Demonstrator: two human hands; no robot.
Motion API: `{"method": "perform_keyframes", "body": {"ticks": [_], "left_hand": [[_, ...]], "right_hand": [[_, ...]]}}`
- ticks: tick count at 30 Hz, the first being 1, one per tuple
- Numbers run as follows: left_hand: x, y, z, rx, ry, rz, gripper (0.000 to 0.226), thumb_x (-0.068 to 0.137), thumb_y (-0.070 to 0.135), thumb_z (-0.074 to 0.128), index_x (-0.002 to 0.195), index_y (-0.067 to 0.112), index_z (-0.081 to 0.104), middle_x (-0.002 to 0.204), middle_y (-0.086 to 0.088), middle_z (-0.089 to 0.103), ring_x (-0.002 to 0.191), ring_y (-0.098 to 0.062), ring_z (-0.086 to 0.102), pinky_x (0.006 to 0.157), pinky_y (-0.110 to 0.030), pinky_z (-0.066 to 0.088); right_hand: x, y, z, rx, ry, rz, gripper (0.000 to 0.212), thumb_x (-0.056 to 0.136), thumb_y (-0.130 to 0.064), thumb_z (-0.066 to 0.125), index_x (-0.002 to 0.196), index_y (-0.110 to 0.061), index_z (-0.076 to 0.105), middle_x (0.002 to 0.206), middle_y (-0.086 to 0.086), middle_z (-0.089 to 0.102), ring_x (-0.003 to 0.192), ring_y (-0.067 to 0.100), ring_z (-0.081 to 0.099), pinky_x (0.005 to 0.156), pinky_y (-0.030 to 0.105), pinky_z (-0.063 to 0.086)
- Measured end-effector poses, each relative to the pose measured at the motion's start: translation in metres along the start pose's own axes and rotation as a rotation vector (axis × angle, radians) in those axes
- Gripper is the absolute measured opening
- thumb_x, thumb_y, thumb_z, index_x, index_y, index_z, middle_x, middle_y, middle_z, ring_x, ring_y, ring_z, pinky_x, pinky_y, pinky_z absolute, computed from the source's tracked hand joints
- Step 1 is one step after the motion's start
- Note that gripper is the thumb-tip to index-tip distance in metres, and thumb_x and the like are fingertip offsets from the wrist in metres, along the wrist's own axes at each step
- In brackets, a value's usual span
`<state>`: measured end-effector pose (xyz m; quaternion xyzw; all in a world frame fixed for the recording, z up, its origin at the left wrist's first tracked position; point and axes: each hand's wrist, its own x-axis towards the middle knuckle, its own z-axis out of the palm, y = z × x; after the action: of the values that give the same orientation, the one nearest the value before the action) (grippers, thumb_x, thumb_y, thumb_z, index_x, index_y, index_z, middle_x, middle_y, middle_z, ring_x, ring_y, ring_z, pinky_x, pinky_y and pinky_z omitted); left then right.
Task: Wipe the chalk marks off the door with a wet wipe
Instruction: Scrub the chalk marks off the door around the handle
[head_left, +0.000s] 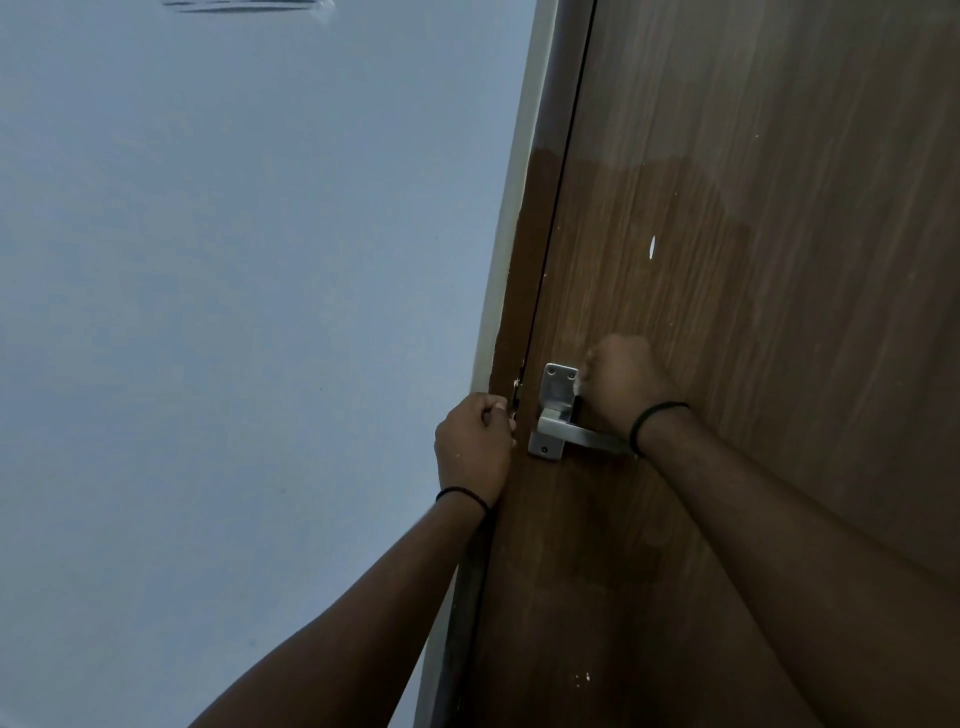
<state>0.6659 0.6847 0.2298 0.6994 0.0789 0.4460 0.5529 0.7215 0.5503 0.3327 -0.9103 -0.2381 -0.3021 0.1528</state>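
- The wet wipe (577, 383) was a small white bit in the right hand (626, 384), pressed on the door (727, 312) beside the metal handle (558, 415).
- That hand's fingers were curled tight around it.
- One white mark (652, 247) was left at twelve o'clock from that hand, so wiping wasn't done.
- The left hand (475, 447), at nine o'clock, made a fist at the door edge.

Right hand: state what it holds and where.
The right hand is fisted beside the silver metal door handle, with something pale, perhaps the wet wipe, just visible; its grip cannot be told.
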Motion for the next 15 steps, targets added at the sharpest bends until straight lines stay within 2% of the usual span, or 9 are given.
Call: {"method": "perform_keyframes", "body": {"ticks": [3, 4, 6, 8, 9, 10, 12, 14, 15], "left_hand": [[0.003, 0.002, 0.001, 0.002, 0.004, 0.02, 0.017, 0.099, 0.019, 0.05, 0.093, 0.023, 0.066, 0.084, 0.0, 0.072, 0.078, -0.015, 0.069, 0.083, -0.035, 0.058], [0.003, 0.003, 0.002, 0.008, 0.006, 0.027, 0.018, 0.099, 0.019, 0.05, 0.096, 0.02, 0.068, 0.086, 0.0, 0.073, 0.079, -0.016, 0.069, 0.084, -0.035, 0.058], [0.004, 0.006, 0.004, 0.026, 0.006, 0.038, 0.02, 0.099, 0.019, 0.05, 0.101, 0.017, 0.07, 0.089, -0.001, 0.073, 0.081, -0.016, 0.069, 0.085, -0.034, 0.057], [0.005, 0.008, 0.006, 0.035, 0.002, 0.048, 0.02, 0.098, 0.019, 0.051, 0.102, 0.017, 0.07, 0.09, -0.001, 0.073, 0.081, -0.015, 0.069, 0.084, -0.033, 0.057], [0.005, 0.008, 0.007, 0.037, 0.002, 0.052, 0.019, 0.098, 0.019, 0.051, 0.102, 0.017, 0.07, 0.09, -0.001, 0.073, 0.081, -0.015, 0.069, 0.084, -0.033, 0.057], [0.006, 0.008, 0.007, 0.038, 0.002, 0.052, 0.019, 0.098, 0.018, 0.051, 0.102, 0.017, 0.07, 0.09, -0.001, 0.073, 0.082, -0.015, 0.069, 0.084, -0.033, 0.057], [0.006, 0.006, 0.005, 0.036, 0.003, 0.052, 0.019, 0.098, 0.018, 0.051, 0.102, 0.017, 0.07, 0.09, -0.001, 0.073, 0.082, -0.016, 0.069, 0.085, -0.033, 0.057], [0.005, 0.003, 0.004, 0.038, -0.003, 0.052, 0.02, 0.098, 0.017, 0.05, 0.102, 0.017, 0.069, 0.091, -0.001, 0.073, 0.083, -0.016, 0.069, 0.086, -0.034, 0.057], [0.004, 0.002, 0.003, 0.038, -0.008, 0.048, 0.02, 0.098, 0.017, 0.05, 0.103, 0.017, 0.069, 0.092, -0.001, 0.074, 0.084, -0.016, 0.069, 0.086, -0.034, 0.057]], "right_hand": [[0.002, -0.008, 0.001, -0.014, 0.039, -0.037, 0.015, 0.096, -0.014, 0.057, 0.09, -0.011, 0.071, 0.096, 0.009, 0.07, 0.085, 0.021, 0.064, 0.07, 0.028, 0.047], [0.007, -0.013, 0.002, -0.012, 0.017, -0.065, 0.017, 0.097, -0.013, 0.054, 0.1, -0.011, 0.07, 0.105, 0.01, 0.069, 0.094, 0.024, 0.063, 0.075, 0.03, 0.046], [0.014, -0.024, 0.004, -0.032, -0.13, -0.104, 0.028, 0.101, -0.012, 0.048, 0.123, -0.003, 0.062, 0.129, 0.013, 0.059, 0.12, 0.027, 0.054, 0.098, 0.03, 0.038], [0.019, -0.029, 0.007, 0.023, -0.252, -0.151, 0.034, 0.103, -0.008, 0.043, 0.133, 0.003, 0.053, 0.147, 0.016, 0.046, 0.136, 0.021, 0.043, 0.112, 0.021, 0.021], [0.022, -0.029, 0.006, 0.024, -0.283, -0.176, 0.036, 0.102, -0.006, 0.044, 0.135, 0.007, 0.049, 0.15, 0.019, 0.042, 0.138, 0.02, 0.041, 0.114, 0.02, 0.019], [0.023, -0.026, 0.007, 0.029, -0.285, -0.165, 0.035, 0.101, -0.006, 0.047, 0.132, 0.008, 0.053, 0.146, 0.022, 0.046, 0.135, 0.023, 0.044, 0.114, 0.022, 0.024], [0.021, -0.022, 0.007, 0.013, -0.172, -0.143, 0.027, 0.098, -0.008, 0.053, 0.121, -0.002, 0.065, 0.13, 0.016, 0.06, 0.12, 0.023, 0.056, 0.103, 0.03, 0.042], [0.013, -0.018, 0.008, 0.074, -0.03, -0.072, 0.022, 0.098, -0.01, 0.054, 0.113, -0.01, 0.07, 0.117, 0.008, 0.067, 0.103, 0.018, 0.063, 0.086, 0.029, 0.052], [0.007, -0.016, 0.008, 0.133, 0.053, -0.034, 0.019, 0.097, -0.011, 0.056, 0.106, -0.012, 0.072, 0.107, 0.005, 0.07, 0.093, 0.015, 0.064, 0.076, 0.024, 0.051]]}}
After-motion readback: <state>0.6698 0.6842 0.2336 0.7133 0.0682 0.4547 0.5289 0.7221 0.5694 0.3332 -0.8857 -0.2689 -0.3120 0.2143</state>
